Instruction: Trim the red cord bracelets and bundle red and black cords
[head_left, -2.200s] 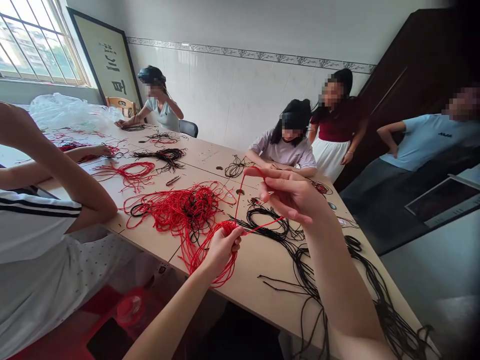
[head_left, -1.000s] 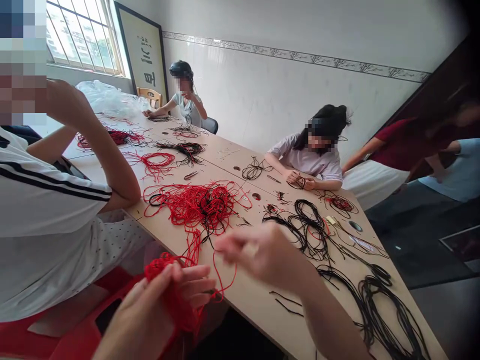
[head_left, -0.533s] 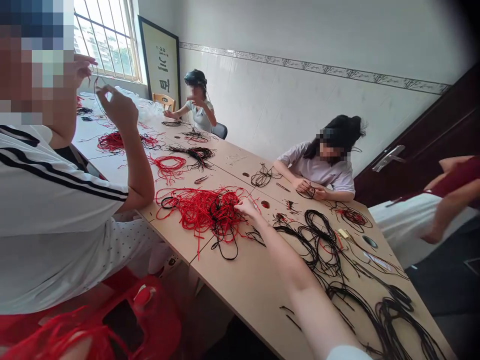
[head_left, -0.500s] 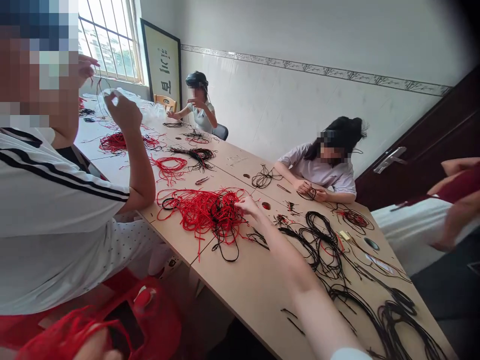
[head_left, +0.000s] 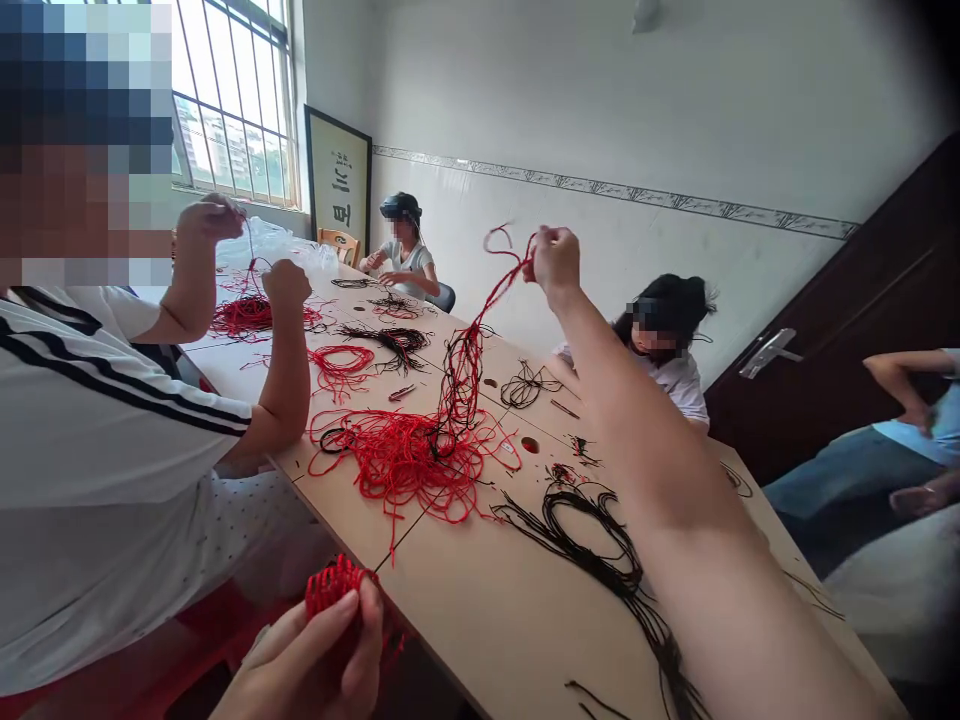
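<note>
High above the table, my right hand [head_left: 556, 262] is closed on the ends of some red cords [head_left: 491, 300]. A tangle of black and red cords [head_left: 459, 375] hangs below it and runs down into a loose heap of red cords [head_left: 405, 465]. At the table's near edge, my left hand [head_left: 319, 640] pinches a bundle of red cord [head_left: 336, 580] between thumb and fingers. The lower part of that bundle is hidden behind the hand.
A long coil of black cords [head_left: 592, 560] lies right of the heap. A co-worker in a striped white top [head_left: 120, 400] sits close on the left. Two more co-workers [head_left: 667, 360] sit across the table [head_left: 457, 590]. Cord scraps [head_left: 566, 475] lie midway.
My right hand has risen from the heap, drawing a black and red tangle up with it. My left hand has come up from the lower left with its red cord. The view has tilted up.
</note>
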